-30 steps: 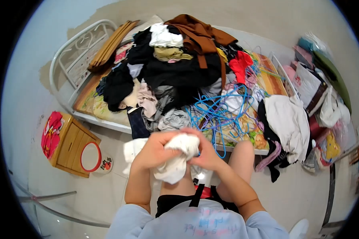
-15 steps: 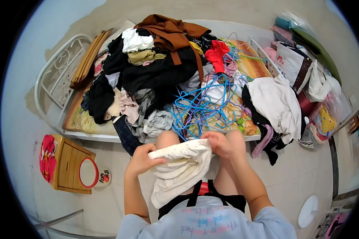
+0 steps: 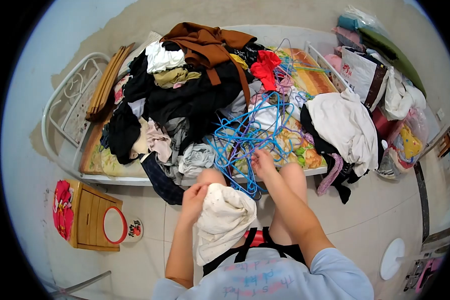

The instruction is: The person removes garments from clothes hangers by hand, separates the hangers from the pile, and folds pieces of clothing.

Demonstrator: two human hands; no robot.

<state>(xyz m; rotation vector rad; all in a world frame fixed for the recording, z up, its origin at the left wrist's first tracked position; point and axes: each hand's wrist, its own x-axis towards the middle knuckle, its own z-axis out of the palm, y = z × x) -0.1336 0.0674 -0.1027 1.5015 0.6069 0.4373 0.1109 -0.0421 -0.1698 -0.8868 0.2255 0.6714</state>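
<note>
My left hand (image 3: 195,201) pinches the upper left edge of a cream garment with small dots (image 3: 224,212), which hangs over my lap. Away from the garment, my right hand (image 3: 262,163) is at the front edge of the tangle of blue and purple hangers (image 3: 247,132) on the bed. Its fingers are curled at a blue hanger; whether they grip it cannot be made out. Left of the hangers lies a crumpled grey garment (image 3: 197,159), in front of a big heap of dark clothes (image 3: 195,102).
A white garment (image 3: 342,127) drapes over the bed's right end, beside stacked bags (image 3: 361,75). On the left, a wooden cabinet (image 3: 96,215) stands by a red-rimmed bin (image 3: 116,225). A white round object (image 3: 392,259) is at the lower right.
My right hand has let go of the cream garment and moved forward to the hangers. The garment, spread between both hands before, now hangs from my left hand.
</note>
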